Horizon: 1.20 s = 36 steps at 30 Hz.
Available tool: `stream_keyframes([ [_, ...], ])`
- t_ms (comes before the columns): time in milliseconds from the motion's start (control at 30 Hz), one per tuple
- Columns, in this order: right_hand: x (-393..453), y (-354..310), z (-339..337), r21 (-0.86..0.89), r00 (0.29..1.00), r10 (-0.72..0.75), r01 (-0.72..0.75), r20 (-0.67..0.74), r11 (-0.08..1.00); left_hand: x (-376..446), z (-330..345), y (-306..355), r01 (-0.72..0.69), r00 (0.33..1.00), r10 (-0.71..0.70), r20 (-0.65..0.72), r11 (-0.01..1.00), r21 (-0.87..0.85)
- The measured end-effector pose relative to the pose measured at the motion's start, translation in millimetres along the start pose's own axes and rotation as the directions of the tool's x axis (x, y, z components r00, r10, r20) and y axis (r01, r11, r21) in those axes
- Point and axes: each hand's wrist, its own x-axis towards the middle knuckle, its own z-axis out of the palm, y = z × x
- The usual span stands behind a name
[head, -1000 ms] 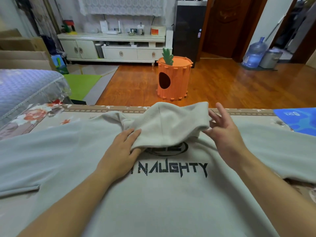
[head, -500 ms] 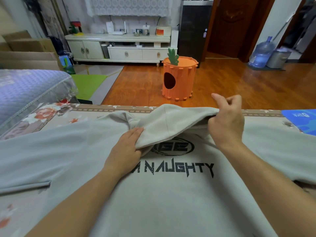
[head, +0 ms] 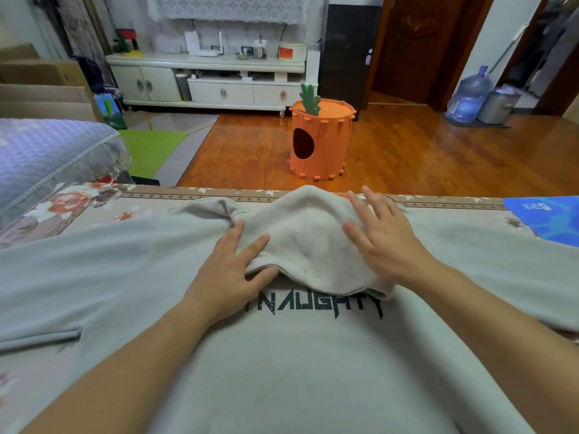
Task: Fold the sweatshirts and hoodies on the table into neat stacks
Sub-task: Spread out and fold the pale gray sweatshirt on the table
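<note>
Pale grey fleece covered most of the table (head: 219,193), where a hoodie (head: 297,355) lay spread front-up with both sleeves stretched out to either side and the dark printed word "NAUGHTY" across its chest. The hood (head: 308,245) was folded down over the chest, its cream lining facing up and its lower edge just overlapping the top of the lettering. The left hand (head: 230,274) lay at the hood's left edge, fingers fairly straight; the index and middle fingers rested on top of the lining while the thumb sat tucked at the hem beneath it, so it was hard to tell whether this was a light pinch or a flat press. The right hand (head: 383,238) lay flat on the right half of the hood, fingers spread and straight, pressing the cloth down and gripping nothing. Both bare forearms reached in from the near edge over the hoodie's body. A floral cloth covered the table, visible along the far edge and at the left corner. A blue mat (head: 546,217) sat at the table's far right corner, partly beside the right sleeve. Beyond the table, on a wooden floor, stood an orange carrot-shaped tub (head: 319,142) with a dark oval hole, and farther back a white low cabinet (head: 213,83) and a blue water jug (head: 468,95).
</note>
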Motion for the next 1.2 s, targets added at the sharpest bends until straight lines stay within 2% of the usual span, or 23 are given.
stream_keyframes([
  [33,8.5,4.3,9.9,-0.063,1.0,-0.003,0.004,0.012,0.998,-0.3,-0.9,-0.3,-0.009,1.0,0.009,0.005,1.0,-0.009],
  [67,15.4,12.3,22.0,-0.124,0.997,0.006,0.004,0.082,0.992,-0.2,-1.3,0.1,-0.007,1.0,0.007,0.016,1.0,-0.009],
  [133,28.1,31.5,38.3,-0.131,0.965,0.114,-0.084,0.236,0.988,1.4,-2.2,4.1,0.025,0.998,-0.027,0.06,0.999,0.024],
  [200,35.7,43.7,38.8,-0.066,0.951,0.195,-0.184,0.241,0.981,10.2,-1.2,5.9,0.058,0.988,-0.071,0.133,0.993,0.101],
  [267,39.5,44.5,31.8,-0.005,0.954,0.243,-0.246,0.176,0.969,26.4,-11.0,8.3,0.093,0.977,-0.122,0.175,0.982,0.162],
  [300,40.4,41.7,27.7,0.012,0.961,0.242,-0.246,0.13,0.969,36.7,-19.1,10.8,0.119,0.978,-0.141,0.156,0.983,0.14],
  [367,43.0,34.3,20.2,0.052,0.969,0.237,-0.241,0.072,0.969,59.4,-35.5,17.4,0.22,0.97,-0.213,0.114,0.975,-0.045],
  [433,47.9,28.1,10.7,0.178,0.934,0.313,-0.343,0.174,0.922,77.4,-47.5,24.1,0.301,0.946,-0.275,0.173,0.943,-0.143],
  [500,52.8,29.6,0.3,0.334,0.87,0.364,-0.469,0.332,0.817,90.7,-48.5,25.0,0.361,0.914,-0.317,0.252,0.92,-0.154],
  [533,52.9,30.7,-4.9,0.405,0.857,0.35,-0.492,0.377,0.77,94.6,-47.5,23.7,0.391,0.901,-0.333,0.276,0.901,-0.19],
  [600,54.6,31.1,-13.2,0.54,0.897,0.261,-0.427,0.357,0.725,97.1,-48.7,17.1,0.451,0.881,-0.341,0.329,0.817,-0.36],
  [700,48.4,27.4,-22.7,0.72,0.932,0.064,-0.319,0.358,0.617,87.4,-55.6,6.7,0.459,0.872,-0.247,0.422,0.71,-0.534],
  [733,44.1,24.7,-26.3,0.713,0.919,0.013,-0.313,0.393,0.627,81.3,-59.1,4.6,0.461,0.864,-0.211,0.458,0.696,-0.55],
  [800,42.8,22.1,-32.5,0.558,0.917,-0.011,-0.233,0.398,0.796,74.4,-70.0,2.3,0.439,0.855,-0.183,0.485,0.751,-0.492],
  [867,49.9,16.3,-44.8,0.36,0.965,0.088,-0.176,0.249,0.916,79.3,-85.9,7.6,0.384,0.893,-0.242,0.379,0.849,-0.363],
  [933,59.1,2.7,-67.9,0.352,0.985,0.171,-0.162,0.004,0.922,90.4,-107.7,21.4,0.329,0.944,-0.301,0.134,0.877,-0.35],
  [1000,59.8,-13.3,-92.7,0.347,0.962,0.151,-0.065,-0.227,0.936,95.8,-132.6,40.4,0.213,0.952,-0.278,-0.127,0.901,-0.379],
  [1067,45.5,-20.5,-102.6,0.293,0.909,0.065,0.065,-0.411,0.954,81.1,-151.6,59.4,0.087,0.925,-0.214,-0.313,0.923,-0.375],
  [1133,15.6,-16.2,-89.0,0.255,0.855,-0.066,0.226,-0.515,0.94,46.5,-154.4,63.9,-0.019,0.926,-0.145,-0.349,0.905,-0.426],
  [1167,-4.6,-9.2,-72.4,0.223,0.854,-0.171,0.313,-0.491,0.923,23.2,-147.8,57.5,-0.022,0.946,-0.118,-0.303,0.906,-0.423],
  [1200,-28.7,-0.2,-51.3,0.197,0.874,-0.276,0.376,-0.401,0.905,-0.4,-136.4,44.7,0.006,0.972,-0.093,-0.216,0.929,-0.37],
])
